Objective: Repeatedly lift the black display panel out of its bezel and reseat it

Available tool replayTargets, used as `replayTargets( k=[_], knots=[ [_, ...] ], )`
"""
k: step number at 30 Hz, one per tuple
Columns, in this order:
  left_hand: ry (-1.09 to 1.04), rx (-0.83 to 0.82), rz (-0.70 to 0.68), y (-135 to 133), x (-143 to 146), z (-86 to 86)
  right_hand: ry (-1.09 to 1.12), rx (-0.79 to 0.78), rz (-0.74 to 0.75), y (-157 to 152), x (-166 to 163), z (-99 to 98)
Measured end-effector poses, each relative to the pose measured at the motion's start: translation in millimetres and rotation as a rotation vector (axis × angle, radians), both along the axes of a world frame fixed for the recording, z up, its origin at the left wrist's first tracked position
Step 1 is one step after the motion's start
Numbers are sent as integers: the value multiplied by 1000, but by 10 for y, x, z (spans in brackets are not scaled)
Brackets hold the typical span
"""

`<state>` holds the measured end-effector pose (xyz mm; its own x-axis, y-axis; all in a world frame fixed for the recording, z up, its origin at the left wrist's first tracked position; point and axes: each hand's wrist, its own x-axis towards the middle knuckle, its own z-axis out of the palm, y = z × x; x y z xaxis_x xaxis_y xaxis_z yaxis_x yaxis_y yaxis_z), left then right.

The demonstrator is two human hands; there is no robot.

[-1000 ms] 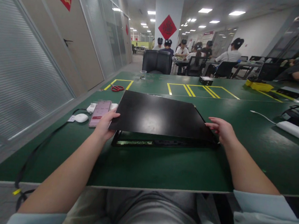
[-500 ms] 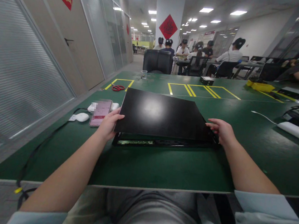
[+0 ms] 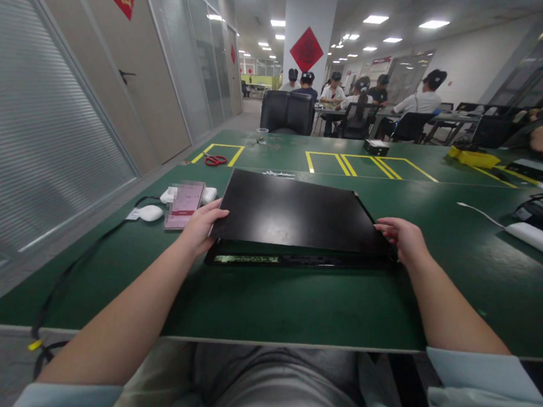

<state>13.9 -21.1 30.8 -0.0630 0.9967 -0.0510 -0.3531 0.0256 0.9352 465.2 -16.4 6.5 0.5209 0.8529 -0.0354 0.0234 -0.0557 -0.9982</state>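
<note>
Left hand (image 3: 200, 225) and right hand (image 3: 405, 238) clasped near corners of the black panel (image 3: 294, 213), tilted over its base (image 3: 294, 261) at 12 o'clock (phone (image 3: 184, 203) at 10); uneven lowering could skew it or pinch fingers.

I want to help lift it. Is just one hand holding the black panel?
No, the left hand and the right hand each hold a near corner of the black panel.

We see through one camera only, worn on the person's head. It faces forward and slightly down along the green table (image 3: 289, 310), close above the left hand (image 3: 199, 225) and right hand (image 3: 404, 239) at the black panel (image 3: 294, 213), with the room's far end above.
</note>
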Motion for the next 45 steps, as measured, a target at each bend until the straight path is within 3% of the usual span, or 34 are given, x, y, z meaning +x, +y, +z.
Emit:
replayTargets(
  k=[4,13,27,45],
  knots=[
    [9,-7,7,4,-4,-3,-100,-12,5,4,3,-33],
    [26,-31,2,-12,12,-5,-644,-135,83,6,37,-77],
    [52,-127,-14,-2,26,5,-812,-179,93,-51,-21,-14],
    [67,-98,81,53,39,-103,-890,-219,92,-63,-24,10]
  ],
)
